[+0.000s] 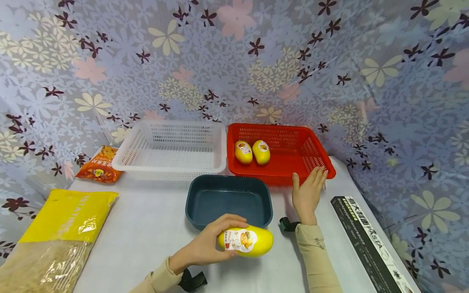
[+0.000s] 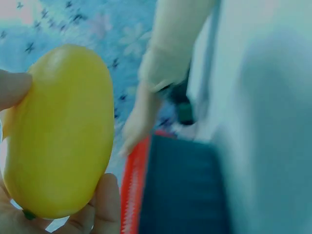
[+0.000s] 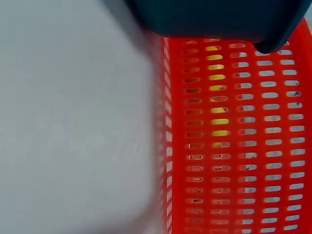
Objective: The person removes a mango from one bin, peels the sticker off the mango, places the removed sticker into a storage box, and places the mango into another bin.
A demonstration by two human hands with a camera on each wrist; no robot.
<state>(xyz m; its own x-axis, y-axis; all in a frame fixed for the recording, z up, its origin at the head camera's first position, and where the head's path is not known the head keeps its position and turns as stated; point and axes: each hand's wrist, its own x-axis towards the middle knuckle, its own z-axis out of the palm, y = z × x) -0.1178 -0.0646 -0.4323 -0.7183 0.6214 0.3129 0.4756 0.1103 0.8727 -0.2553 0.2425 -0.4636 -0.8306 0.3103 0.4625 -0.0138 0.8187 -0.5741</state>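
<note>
My left hand (image 1: 210,242) grips a yellow mango (image 1: 261,242) with a white picture label, thumb on the near side and fingers over the far side. The mango is held in front of the dark teal basin (image 1: 190,211), overlapping its near rim in the head view. In the left wrist view the mango (image 2: 63,131) shows its smooth, unlabelled side. My right hand (image 1: 309,195) has straight fingers, with the fingertips at the front right rim of the red basket (image 1: 286,179). Two more labelled mangoes (image 1: 253,153) lie at the left inside that basket.
A white perforated basket (image 1: 168,167) stands left of the red one. An orange snack bag (image 1: 100,165) and a large yellow-topped bag (image 1: 55,240) lie at the left. Along the right edge of the table (image 1: 139,244) is a long black pasta box (image 1: 370,240). Flowered cloth (image 1: 220,61) hangs behind.
</note>
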